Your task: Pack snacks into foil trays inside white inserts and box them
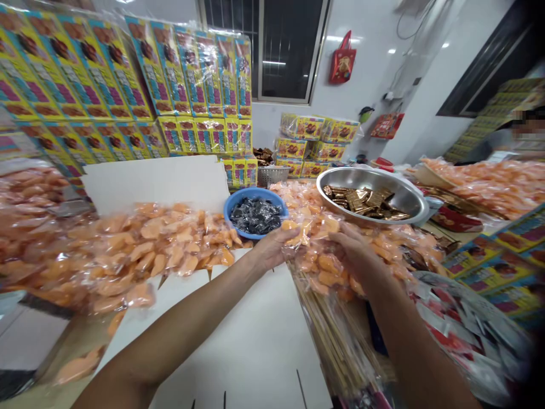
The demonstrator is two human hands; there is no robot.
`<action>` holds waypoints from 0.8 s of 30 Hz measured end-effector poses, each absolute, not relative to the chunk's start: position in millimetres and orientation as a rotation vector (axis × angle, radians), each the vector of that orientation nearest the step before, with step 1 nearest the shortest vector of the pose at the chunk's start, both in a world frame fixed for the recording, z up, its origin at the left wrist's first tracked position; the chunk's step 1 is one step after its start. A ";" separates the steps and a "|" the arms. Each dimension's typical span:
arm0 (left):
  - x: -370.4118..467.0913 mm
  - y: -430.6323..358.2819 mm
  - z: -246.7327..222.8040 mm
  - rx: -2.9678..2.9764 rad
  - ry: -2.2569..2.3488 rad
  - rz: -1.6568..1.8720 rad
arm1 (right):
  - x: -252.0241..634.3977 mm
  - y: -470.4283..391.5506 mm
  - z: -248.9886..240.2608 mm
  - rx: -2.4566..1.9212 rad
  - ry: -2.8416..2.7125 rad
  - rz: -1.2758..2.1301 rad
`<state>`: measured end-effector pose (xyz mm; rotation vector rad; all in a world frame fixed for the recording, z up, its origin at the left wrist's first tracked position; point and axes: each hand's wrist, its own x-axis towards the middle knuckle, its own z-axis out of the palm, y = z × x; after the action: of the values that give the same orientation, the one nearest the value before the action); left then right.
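Note:
Near the middle of the view, my left hand is closed on a clear-wrapped orange piece, just right of a blue bowl of black wrapped items. To its right, my right hand has its fingers curled at another wrapped orange piece, in front of a steel bowl with brown-gold packets. Between and below the hands lies a pile of wrapped orange pieces. White cardboard lies flat under my left forearm.
A heap of wrapped orange pieces spreads left. Thin sticks lie right of the cardboard. Yellow boxes are stacked behind. A basket of sachets stands lower right. Another person is at far right.

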<state>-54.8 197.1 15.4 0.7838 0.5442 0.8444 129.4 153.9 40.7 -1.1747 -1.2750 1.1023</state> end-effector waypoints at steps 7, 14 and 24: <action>-112.3 174.4 20.8 0.982 0.944 0.942 | 102.7 154.0 31.6 -1.456 -2.189 0.526; -280.3 193.4 91.7 1.888 2.391 0.705 | 165.1 211.0 23.6 -2.039 -2.079 0.183; -173.3 209.4 46.1 2.386 1.815 0.600 | 115.3 279.0 -11.5 -2.011 -1.920 0.207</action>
<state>-173.3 209.4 46.1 2.3862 1.8154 0.6004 115.3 279.0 -11.5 -2.0109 -1.9199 0.2071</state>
